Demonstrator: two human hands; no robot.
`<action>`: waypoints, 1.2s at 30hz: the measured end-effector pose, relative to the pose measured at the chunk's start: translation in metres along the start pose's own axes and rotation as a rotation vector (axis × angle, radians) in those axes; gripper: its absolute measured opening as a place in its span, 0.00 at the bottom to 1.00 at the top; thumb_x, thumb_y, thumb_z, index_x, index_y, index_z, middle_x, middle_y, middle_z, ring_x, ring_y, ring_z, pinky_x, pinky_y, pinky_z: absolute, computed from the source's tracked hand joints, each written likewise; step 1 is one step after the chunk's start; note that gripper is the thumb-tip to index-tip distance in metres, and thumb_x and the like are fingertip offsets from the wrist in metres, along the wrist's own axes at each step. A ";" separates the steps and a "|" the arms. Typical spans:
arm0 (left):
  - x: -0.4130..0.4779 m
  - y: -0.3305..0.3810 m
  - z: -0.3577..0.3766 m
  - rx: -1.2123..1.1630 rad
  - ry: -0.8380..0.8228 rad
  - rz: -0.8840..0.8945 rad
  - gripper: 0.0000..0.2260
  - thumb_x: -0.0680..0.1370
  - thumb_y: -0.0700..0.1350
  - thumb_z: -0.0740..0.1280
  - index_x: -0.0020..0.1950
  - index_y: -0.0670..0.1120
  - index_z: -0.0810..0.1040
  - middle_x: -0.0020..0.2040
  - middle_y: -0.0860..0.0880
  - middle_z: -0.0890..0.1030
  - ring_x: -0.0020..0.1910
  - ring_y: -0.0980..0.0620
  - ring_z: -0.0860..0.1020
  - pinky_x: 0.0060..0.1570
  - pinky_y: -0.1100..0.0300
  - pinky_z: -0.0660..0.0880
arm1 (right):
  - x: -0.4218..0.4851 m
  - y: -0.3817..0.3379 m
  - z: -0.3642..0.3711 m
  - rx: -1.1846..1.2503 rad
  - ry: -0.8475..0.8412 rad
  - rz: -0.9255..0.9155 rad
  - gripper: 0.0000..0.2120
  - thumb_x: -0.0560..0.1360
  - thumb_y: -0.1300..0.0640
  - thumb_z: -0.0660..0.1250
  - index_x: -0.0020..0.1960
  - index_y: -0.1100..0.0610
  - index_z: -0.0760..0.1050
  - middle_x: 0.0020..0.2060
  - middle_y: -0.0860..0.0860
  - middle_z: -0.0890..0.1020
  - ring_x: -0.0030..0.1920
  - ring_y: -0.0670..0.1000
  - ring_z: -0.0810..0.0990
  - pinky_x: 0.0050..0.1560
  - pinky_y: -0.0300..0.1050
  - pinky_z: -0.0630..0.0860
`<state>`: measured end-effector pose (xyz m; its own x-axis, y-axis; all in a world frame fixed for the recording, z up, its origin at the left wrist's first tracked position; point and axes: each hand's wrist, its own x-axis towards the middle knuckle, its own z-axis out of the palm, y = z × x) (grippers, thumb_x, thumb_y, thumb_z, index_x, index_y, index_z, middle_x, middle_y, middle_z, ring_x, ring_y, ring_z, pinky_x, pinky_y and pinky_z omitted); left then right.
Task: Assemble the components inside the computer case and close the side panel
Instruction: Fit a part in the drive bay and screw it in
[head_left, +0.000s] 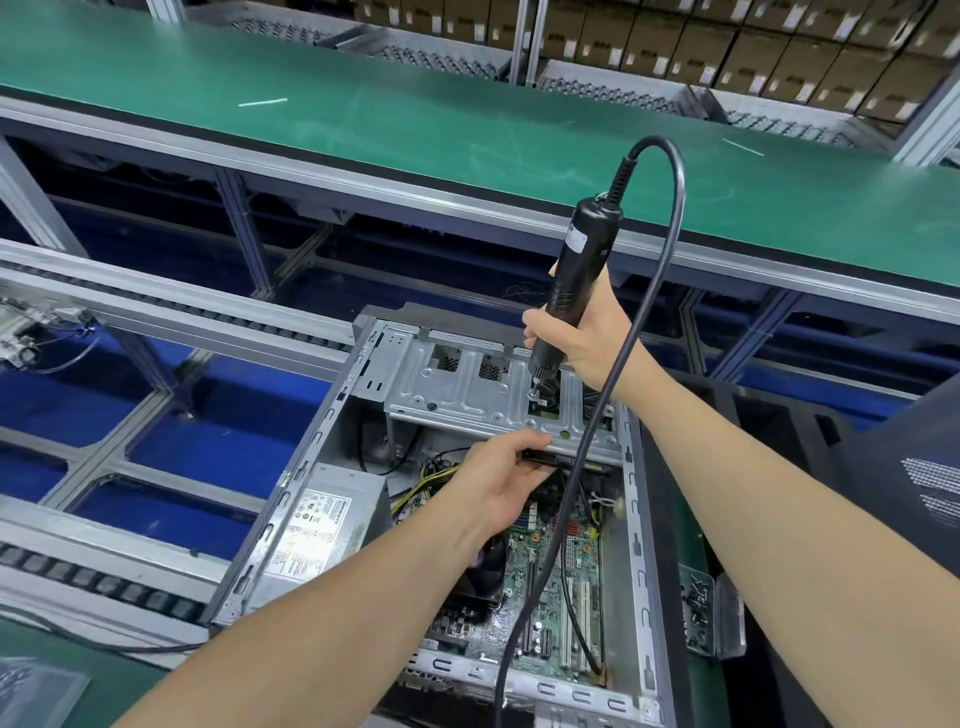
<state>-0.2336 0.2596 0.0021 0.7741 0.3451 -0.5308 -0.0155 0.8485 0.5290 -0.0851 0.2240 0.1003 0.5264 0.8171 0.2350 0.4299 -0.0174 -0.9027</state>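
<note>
Two bare forearms enter from the lower edge, the left forearm (332, 613) nearest the lens. The left hand (498, 480) reaches into the open computer case (635, 519); its fingers are curled round a black flat part (540, 456) just under the near edge of the drive cage (483, 397). What that part is cannot be told. The right hand (582, 335) grips an electric screwdriver (579, 270) held nearly upright, fingers wrapped round the lower barrel, the bit tip touching the top plate of the drive cage at its right end. The black cable (672, 249) loops from the tool's top and hangs down across the case. Inside the case, which lies on its side with the panel off, the motherboard (550, 587) lies below the cage and the power supply (317, 525) to the left. A clear screw tray (719, 616) stands just right of the case. Beyond are a roller rail (156, 306), a green bench (415, 130) and stacked cardboard boxes (727, 41).
</note>
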 end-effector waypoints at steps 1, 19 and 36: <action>0.000 0.000 0.000 0.007 -0.005 -0.003 0.17 0.78 0.30 0.68 0.67 0.29 0.75 0.52 0.38 0.81 0.50 0.42 0.83 0.61 0.48 0.80 | 0.000 -0.001 0.000 -0.008 -0.009 0.005 0.31 0.77 0.53 0.76 0.72 0.47 0.62 0.47 0.54 0.83 0.48 0.56 0.87 0.56 0.69 0.83; -0.014 0.005 0.001 -0.051 -0.075 -0.097 0.16 0.80 0.34 0.68 0.67 0.31 0.76 0.63 0.36 0.82 0.58 0.41 0.82 0.64 0.49 0.79 | 0.001 -0.019 0.002 0.080 0.123 -0.028 0.24 0.80 0.60 0.74 0.69 0.49 0.65 0.52 0.59 0.79 0.45 0.58 0.86 0.50 0.65 0.86; -0.010 0.004 0.007 0.002 -0.141 -0.073 0.07 0.80 0.31 0.64 0.58 0.35 0.76 0.50 0.40 0.80 0.44 0.47 0.81 0.50 0.57 0.78 | -0.006 -0.014 -0.015 0.072 0.241 -0.037 0.30 0.79 0.59 0.73 0.75 0.56 0.61 0.60 0.68 0.77 0.46 0.59 0.86 0.47 0.56 0.87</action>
<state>-0.2370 0.2569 0.0141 0.8545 0.2223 -0.4695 0.0452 0.8686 0.4935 -0.0835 0.2112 0.1169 0.6743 0.6556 0.3400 0.4034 0.0587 -0.9131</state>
